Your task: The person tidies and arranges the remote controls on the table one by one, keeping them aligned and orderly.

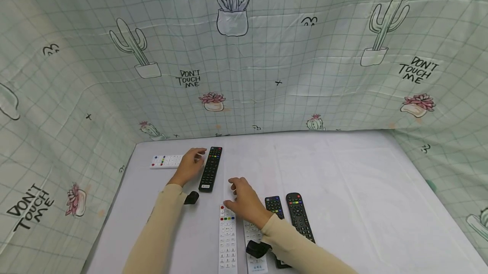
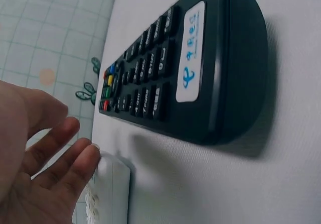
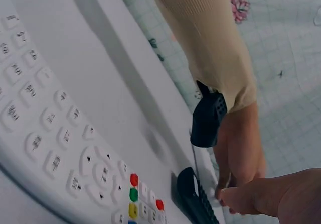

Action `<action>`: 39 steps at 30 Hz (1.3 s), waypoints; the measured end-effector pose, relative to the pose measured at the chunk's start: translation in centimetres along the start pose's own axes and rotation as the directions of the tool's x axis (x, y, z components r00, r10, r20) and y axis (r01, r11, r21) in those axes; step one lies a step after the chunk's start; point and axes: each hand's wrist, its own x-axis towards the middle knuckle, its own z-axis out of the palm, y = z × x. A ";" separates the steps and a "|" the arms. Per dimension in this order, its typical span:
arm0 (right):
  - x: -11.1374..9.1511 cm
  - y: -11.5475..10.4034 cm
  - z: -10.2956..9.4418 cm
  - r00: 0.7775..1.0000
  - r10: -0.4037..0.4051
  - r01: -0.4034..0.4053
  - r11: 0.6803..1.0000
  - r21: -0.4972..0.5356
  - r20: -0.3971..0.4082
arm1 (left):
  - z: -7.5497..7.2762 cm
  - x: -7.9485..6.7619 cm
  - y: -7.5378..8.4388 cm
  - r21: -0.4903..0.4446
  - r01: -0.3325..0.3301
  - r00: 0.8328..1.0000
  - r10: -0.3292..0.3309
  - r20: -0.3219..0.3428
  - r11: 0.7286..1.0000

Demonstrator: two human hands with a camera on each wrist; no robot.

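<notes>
Left hand loosely curved, empty, beside black remote; right hand relaxed, empty, near white remote — both remotes likely light, stiff, smooth — best gripped mid-length by long edges.

A white, cloth-textured table carried six remote controls. Toward its far left lay a crosswise white remote, with a labelled black remote slanting just to its right. Nearer the viewer, a front white remote lay lengthwise; rightward followed a second white remote, a partly hidden black remote and a rightmost black remote.
</notes>
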 end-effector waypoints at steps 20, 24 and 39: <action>4.1 -0.8 5.7 0.987 0.159 -0.153 0.979 0.134 -0.034 | 0.8 1.9 0.5 0.134 -0.009 0.998 0.001 0.059 0.991; 4.5 -1.1 6.3 0.988 0.143 -0.135 0.984 0.115 -0.057 | 0.9 2.3 0.4 0.157 -0.015 0.997 0.003 0.081 0.988; 5.9 -1.3 8.1 0.955 0.144 -0.123 0.988 0.096 -0.259 | 1.4 3.4 0.3 0.169 -0.106 0.981 0.075 0.179 0.980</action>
